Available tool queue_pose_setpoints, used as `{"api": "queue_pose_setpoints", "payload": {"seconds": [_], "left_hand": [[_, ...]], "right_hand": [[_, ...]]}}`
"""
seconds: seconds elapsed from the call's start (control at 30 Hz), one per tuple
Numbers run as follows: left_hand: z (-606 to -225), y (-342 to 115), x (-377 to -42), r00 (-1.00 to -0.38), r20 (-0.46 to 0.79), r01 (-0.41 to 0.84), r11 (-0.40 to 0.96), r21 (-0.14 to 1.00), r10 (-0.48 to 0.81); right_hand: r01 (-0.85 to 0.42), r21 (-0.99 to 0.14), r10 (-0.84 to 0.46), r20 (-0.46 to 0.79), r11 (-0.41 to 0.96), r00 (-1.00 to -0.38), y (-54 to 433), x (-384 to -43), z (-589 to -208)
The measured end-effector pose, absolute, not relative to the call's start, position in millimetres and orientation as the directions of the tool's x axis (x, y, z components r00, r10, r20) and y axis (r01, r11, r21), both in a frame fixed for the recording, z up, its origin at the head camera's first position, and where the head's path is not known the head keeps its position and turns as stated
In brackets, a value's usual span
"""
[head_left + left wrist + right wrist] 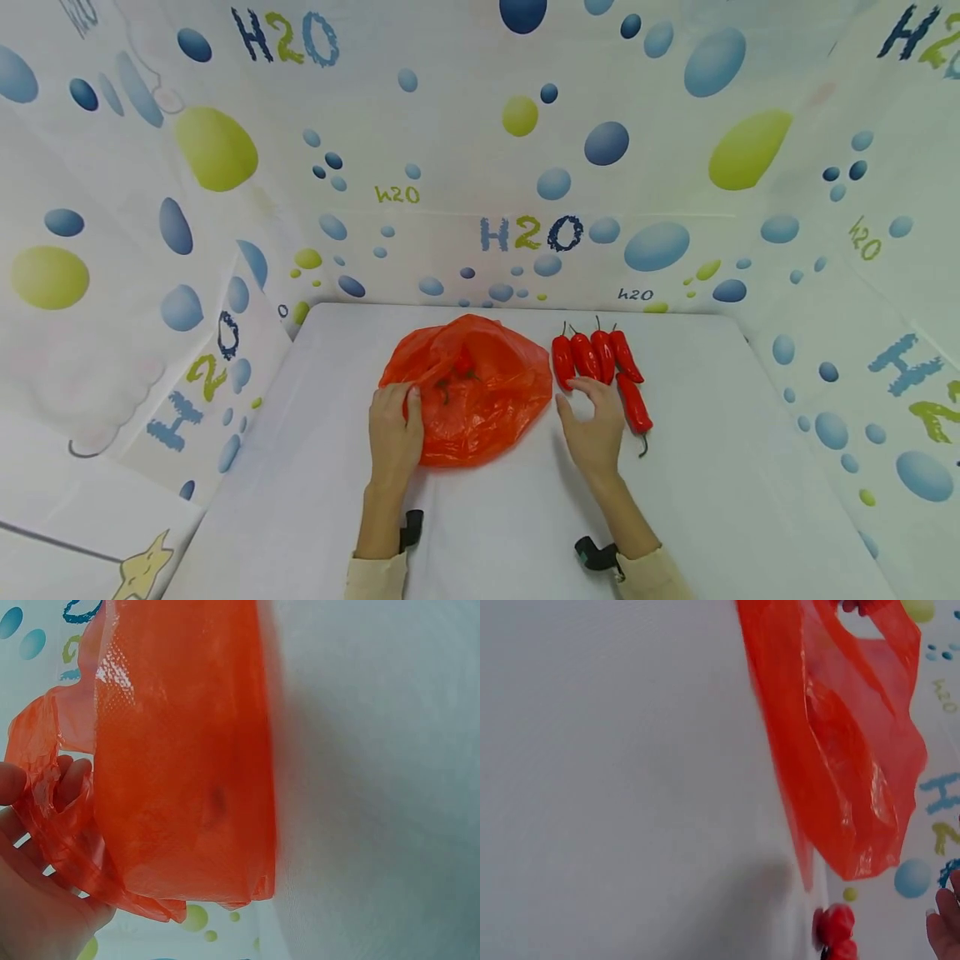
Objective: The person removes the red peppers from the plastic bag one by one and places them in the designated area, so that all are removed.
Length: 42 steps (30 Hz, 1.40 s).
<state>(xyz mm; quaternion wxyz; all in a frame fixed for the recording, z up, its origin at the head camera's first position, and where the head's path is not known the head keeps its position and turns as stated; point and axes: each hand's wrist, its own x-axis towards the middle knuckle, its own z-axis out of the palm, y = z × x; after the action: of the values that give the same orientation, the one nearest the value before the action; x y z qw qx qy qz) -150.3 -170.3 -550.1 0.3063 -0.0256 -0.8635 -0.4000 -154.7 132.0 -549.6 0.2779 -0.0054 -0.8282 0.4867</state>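
Note:
An orange-red plastic bag (480, 421) sits on the white table, its mouth spread open. Inside it, red chili peppers (464, 363) with dark stems show. My left hand (396, 433) holds the bag's left edge; in the left wrist view, the fingers of that hand (37, 900) curl round the crumpled rim of the bag (187, 750). Right of the bag lie several red chili peppers (585, 357) in a row, with one more pepper (634, 404) below them. My right hand (596, 429) is at the row's lower ends, thumb and fingers apart, holding nothing.
A white cloth covers the table (487, 533). Behind and at the sides hang white sheets (450, 150) printed with blue and green drops and "H2O". In the right wrist view, the bag (855, 817) stands beside a few peppers (836, 926).

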Motion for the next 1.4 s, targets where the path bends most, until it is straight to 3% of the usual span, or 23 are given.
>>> {"api": "queue_pose_setpoints", "payload": {"seconds": [0.23,0.47,0.83,1.1,1.4], "left_hand": [[-550.3,-171.6,-152.3,-0.789,0.583,0.324,0.677,0.661,-0.192],[-548.3,-171.9,-149.6,-0.79,0.58,0.318,0.678,0.662,-0.196],[-550.3,-172.9,-151.1,-0.774,0.603,0.333,0.685,0.648,-0.193],[-552.1,-174.4,-151.1,-0.763,0.617,0.347,0.684,0.641,-0.191],[-552.9,-173.4,-153.2,-0.746,0.64,0.365,0.69,0.626,-0.186]], "right_hand": [[-0.356,-0.795,0.115,0.464,0.492,-0.878,98.9,-178.1,-540.1],[-0.33,-0.789,-0.018,0.375,0.518,-0.927,74.6,-195.8,-535.5],[-0.352,-0.708,-0.195,0.296,0.612,-0.935,41.1,-222.1,-539.2],[-0.257,-0.718,-0.195,0.17,0.646,-0.966,21.0,-238.8,-547.0],[-0.21,-0.701,-0.126,0.17,0.682,-0.977,5.5,-249.0,-557.0]]}}
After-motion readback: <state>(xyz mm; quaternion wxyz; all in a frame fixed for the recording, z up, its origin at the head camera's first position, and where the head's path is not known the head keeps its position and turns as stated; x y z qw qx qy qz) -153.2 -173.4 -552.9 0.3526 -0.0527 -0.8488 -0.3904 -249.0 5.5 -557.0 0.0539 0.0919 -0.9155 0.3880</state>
